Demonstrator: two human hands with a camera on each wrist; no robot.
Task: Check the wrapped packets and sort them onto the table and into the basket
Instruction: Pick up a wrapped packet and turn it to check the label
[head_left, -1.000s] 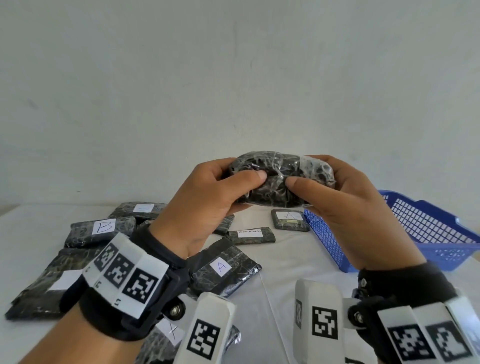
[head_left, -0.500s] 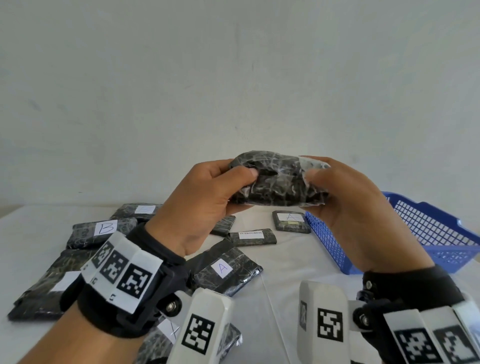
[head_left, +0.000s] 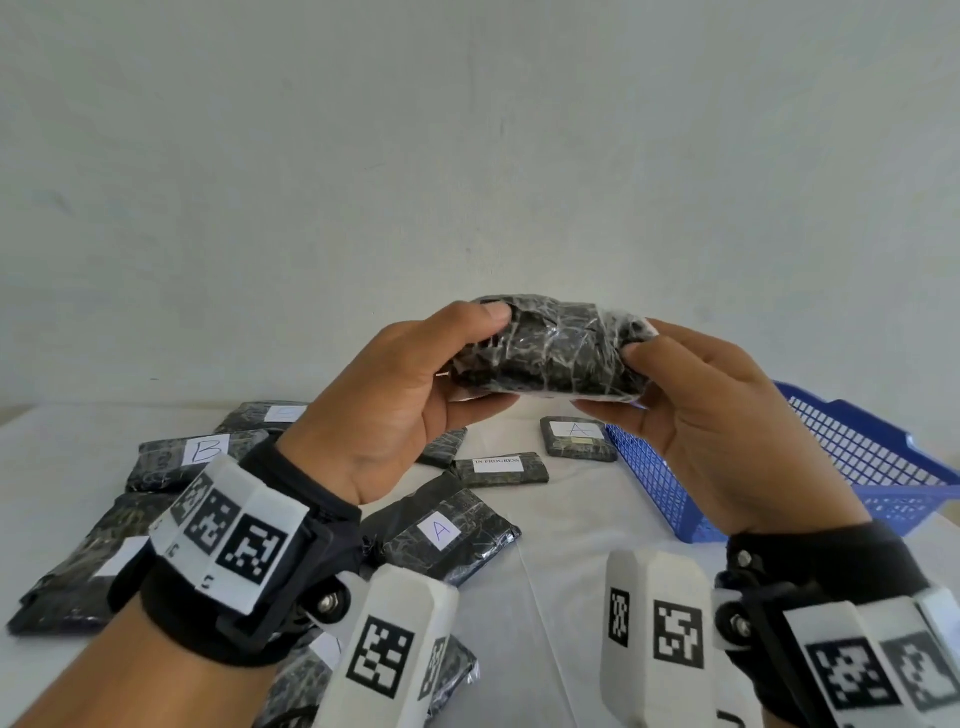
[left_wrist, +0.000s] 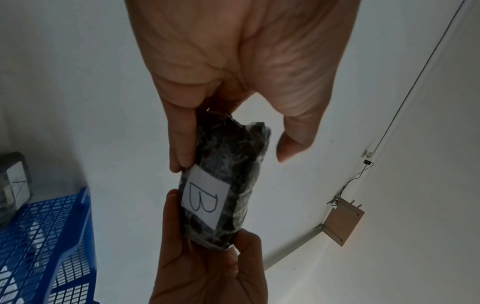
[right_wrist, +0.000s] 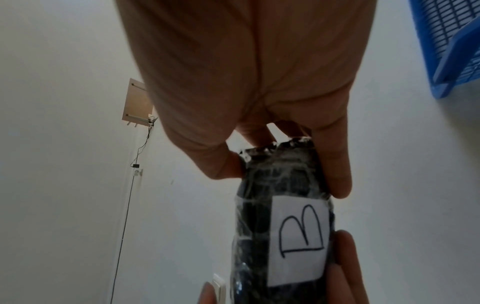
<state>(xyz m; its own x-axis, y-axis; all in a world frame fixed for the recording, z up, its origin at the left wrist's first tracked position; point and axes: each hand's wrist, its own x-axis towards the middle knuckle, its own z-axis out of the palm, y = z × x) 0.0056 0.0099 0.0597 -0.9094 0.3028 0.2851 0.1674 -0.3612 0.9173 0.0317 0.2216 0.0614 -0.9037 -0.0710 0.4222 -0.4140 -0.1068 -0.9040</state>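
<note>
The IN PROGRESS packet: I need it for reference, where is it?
In the head view, the IN PROGRESS packet lies on the table, mid-scene below the raised hands, just left of the blue basket.

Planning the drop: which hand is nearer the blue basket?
Right. The right hand holds the packet just above the blue basket's near-left end; the left hand grips its far end.

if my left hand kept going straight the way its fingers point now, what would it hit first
Likely the right hand: the left hand points along the held packet, which both hands grip at opposite ends.

White table (head_left: 571, 519), dark wrapped packets (head_left: 441, 535) (lettered labels), blue basket (head_left: 857, 467), perhaps more packets hidden.
</note>
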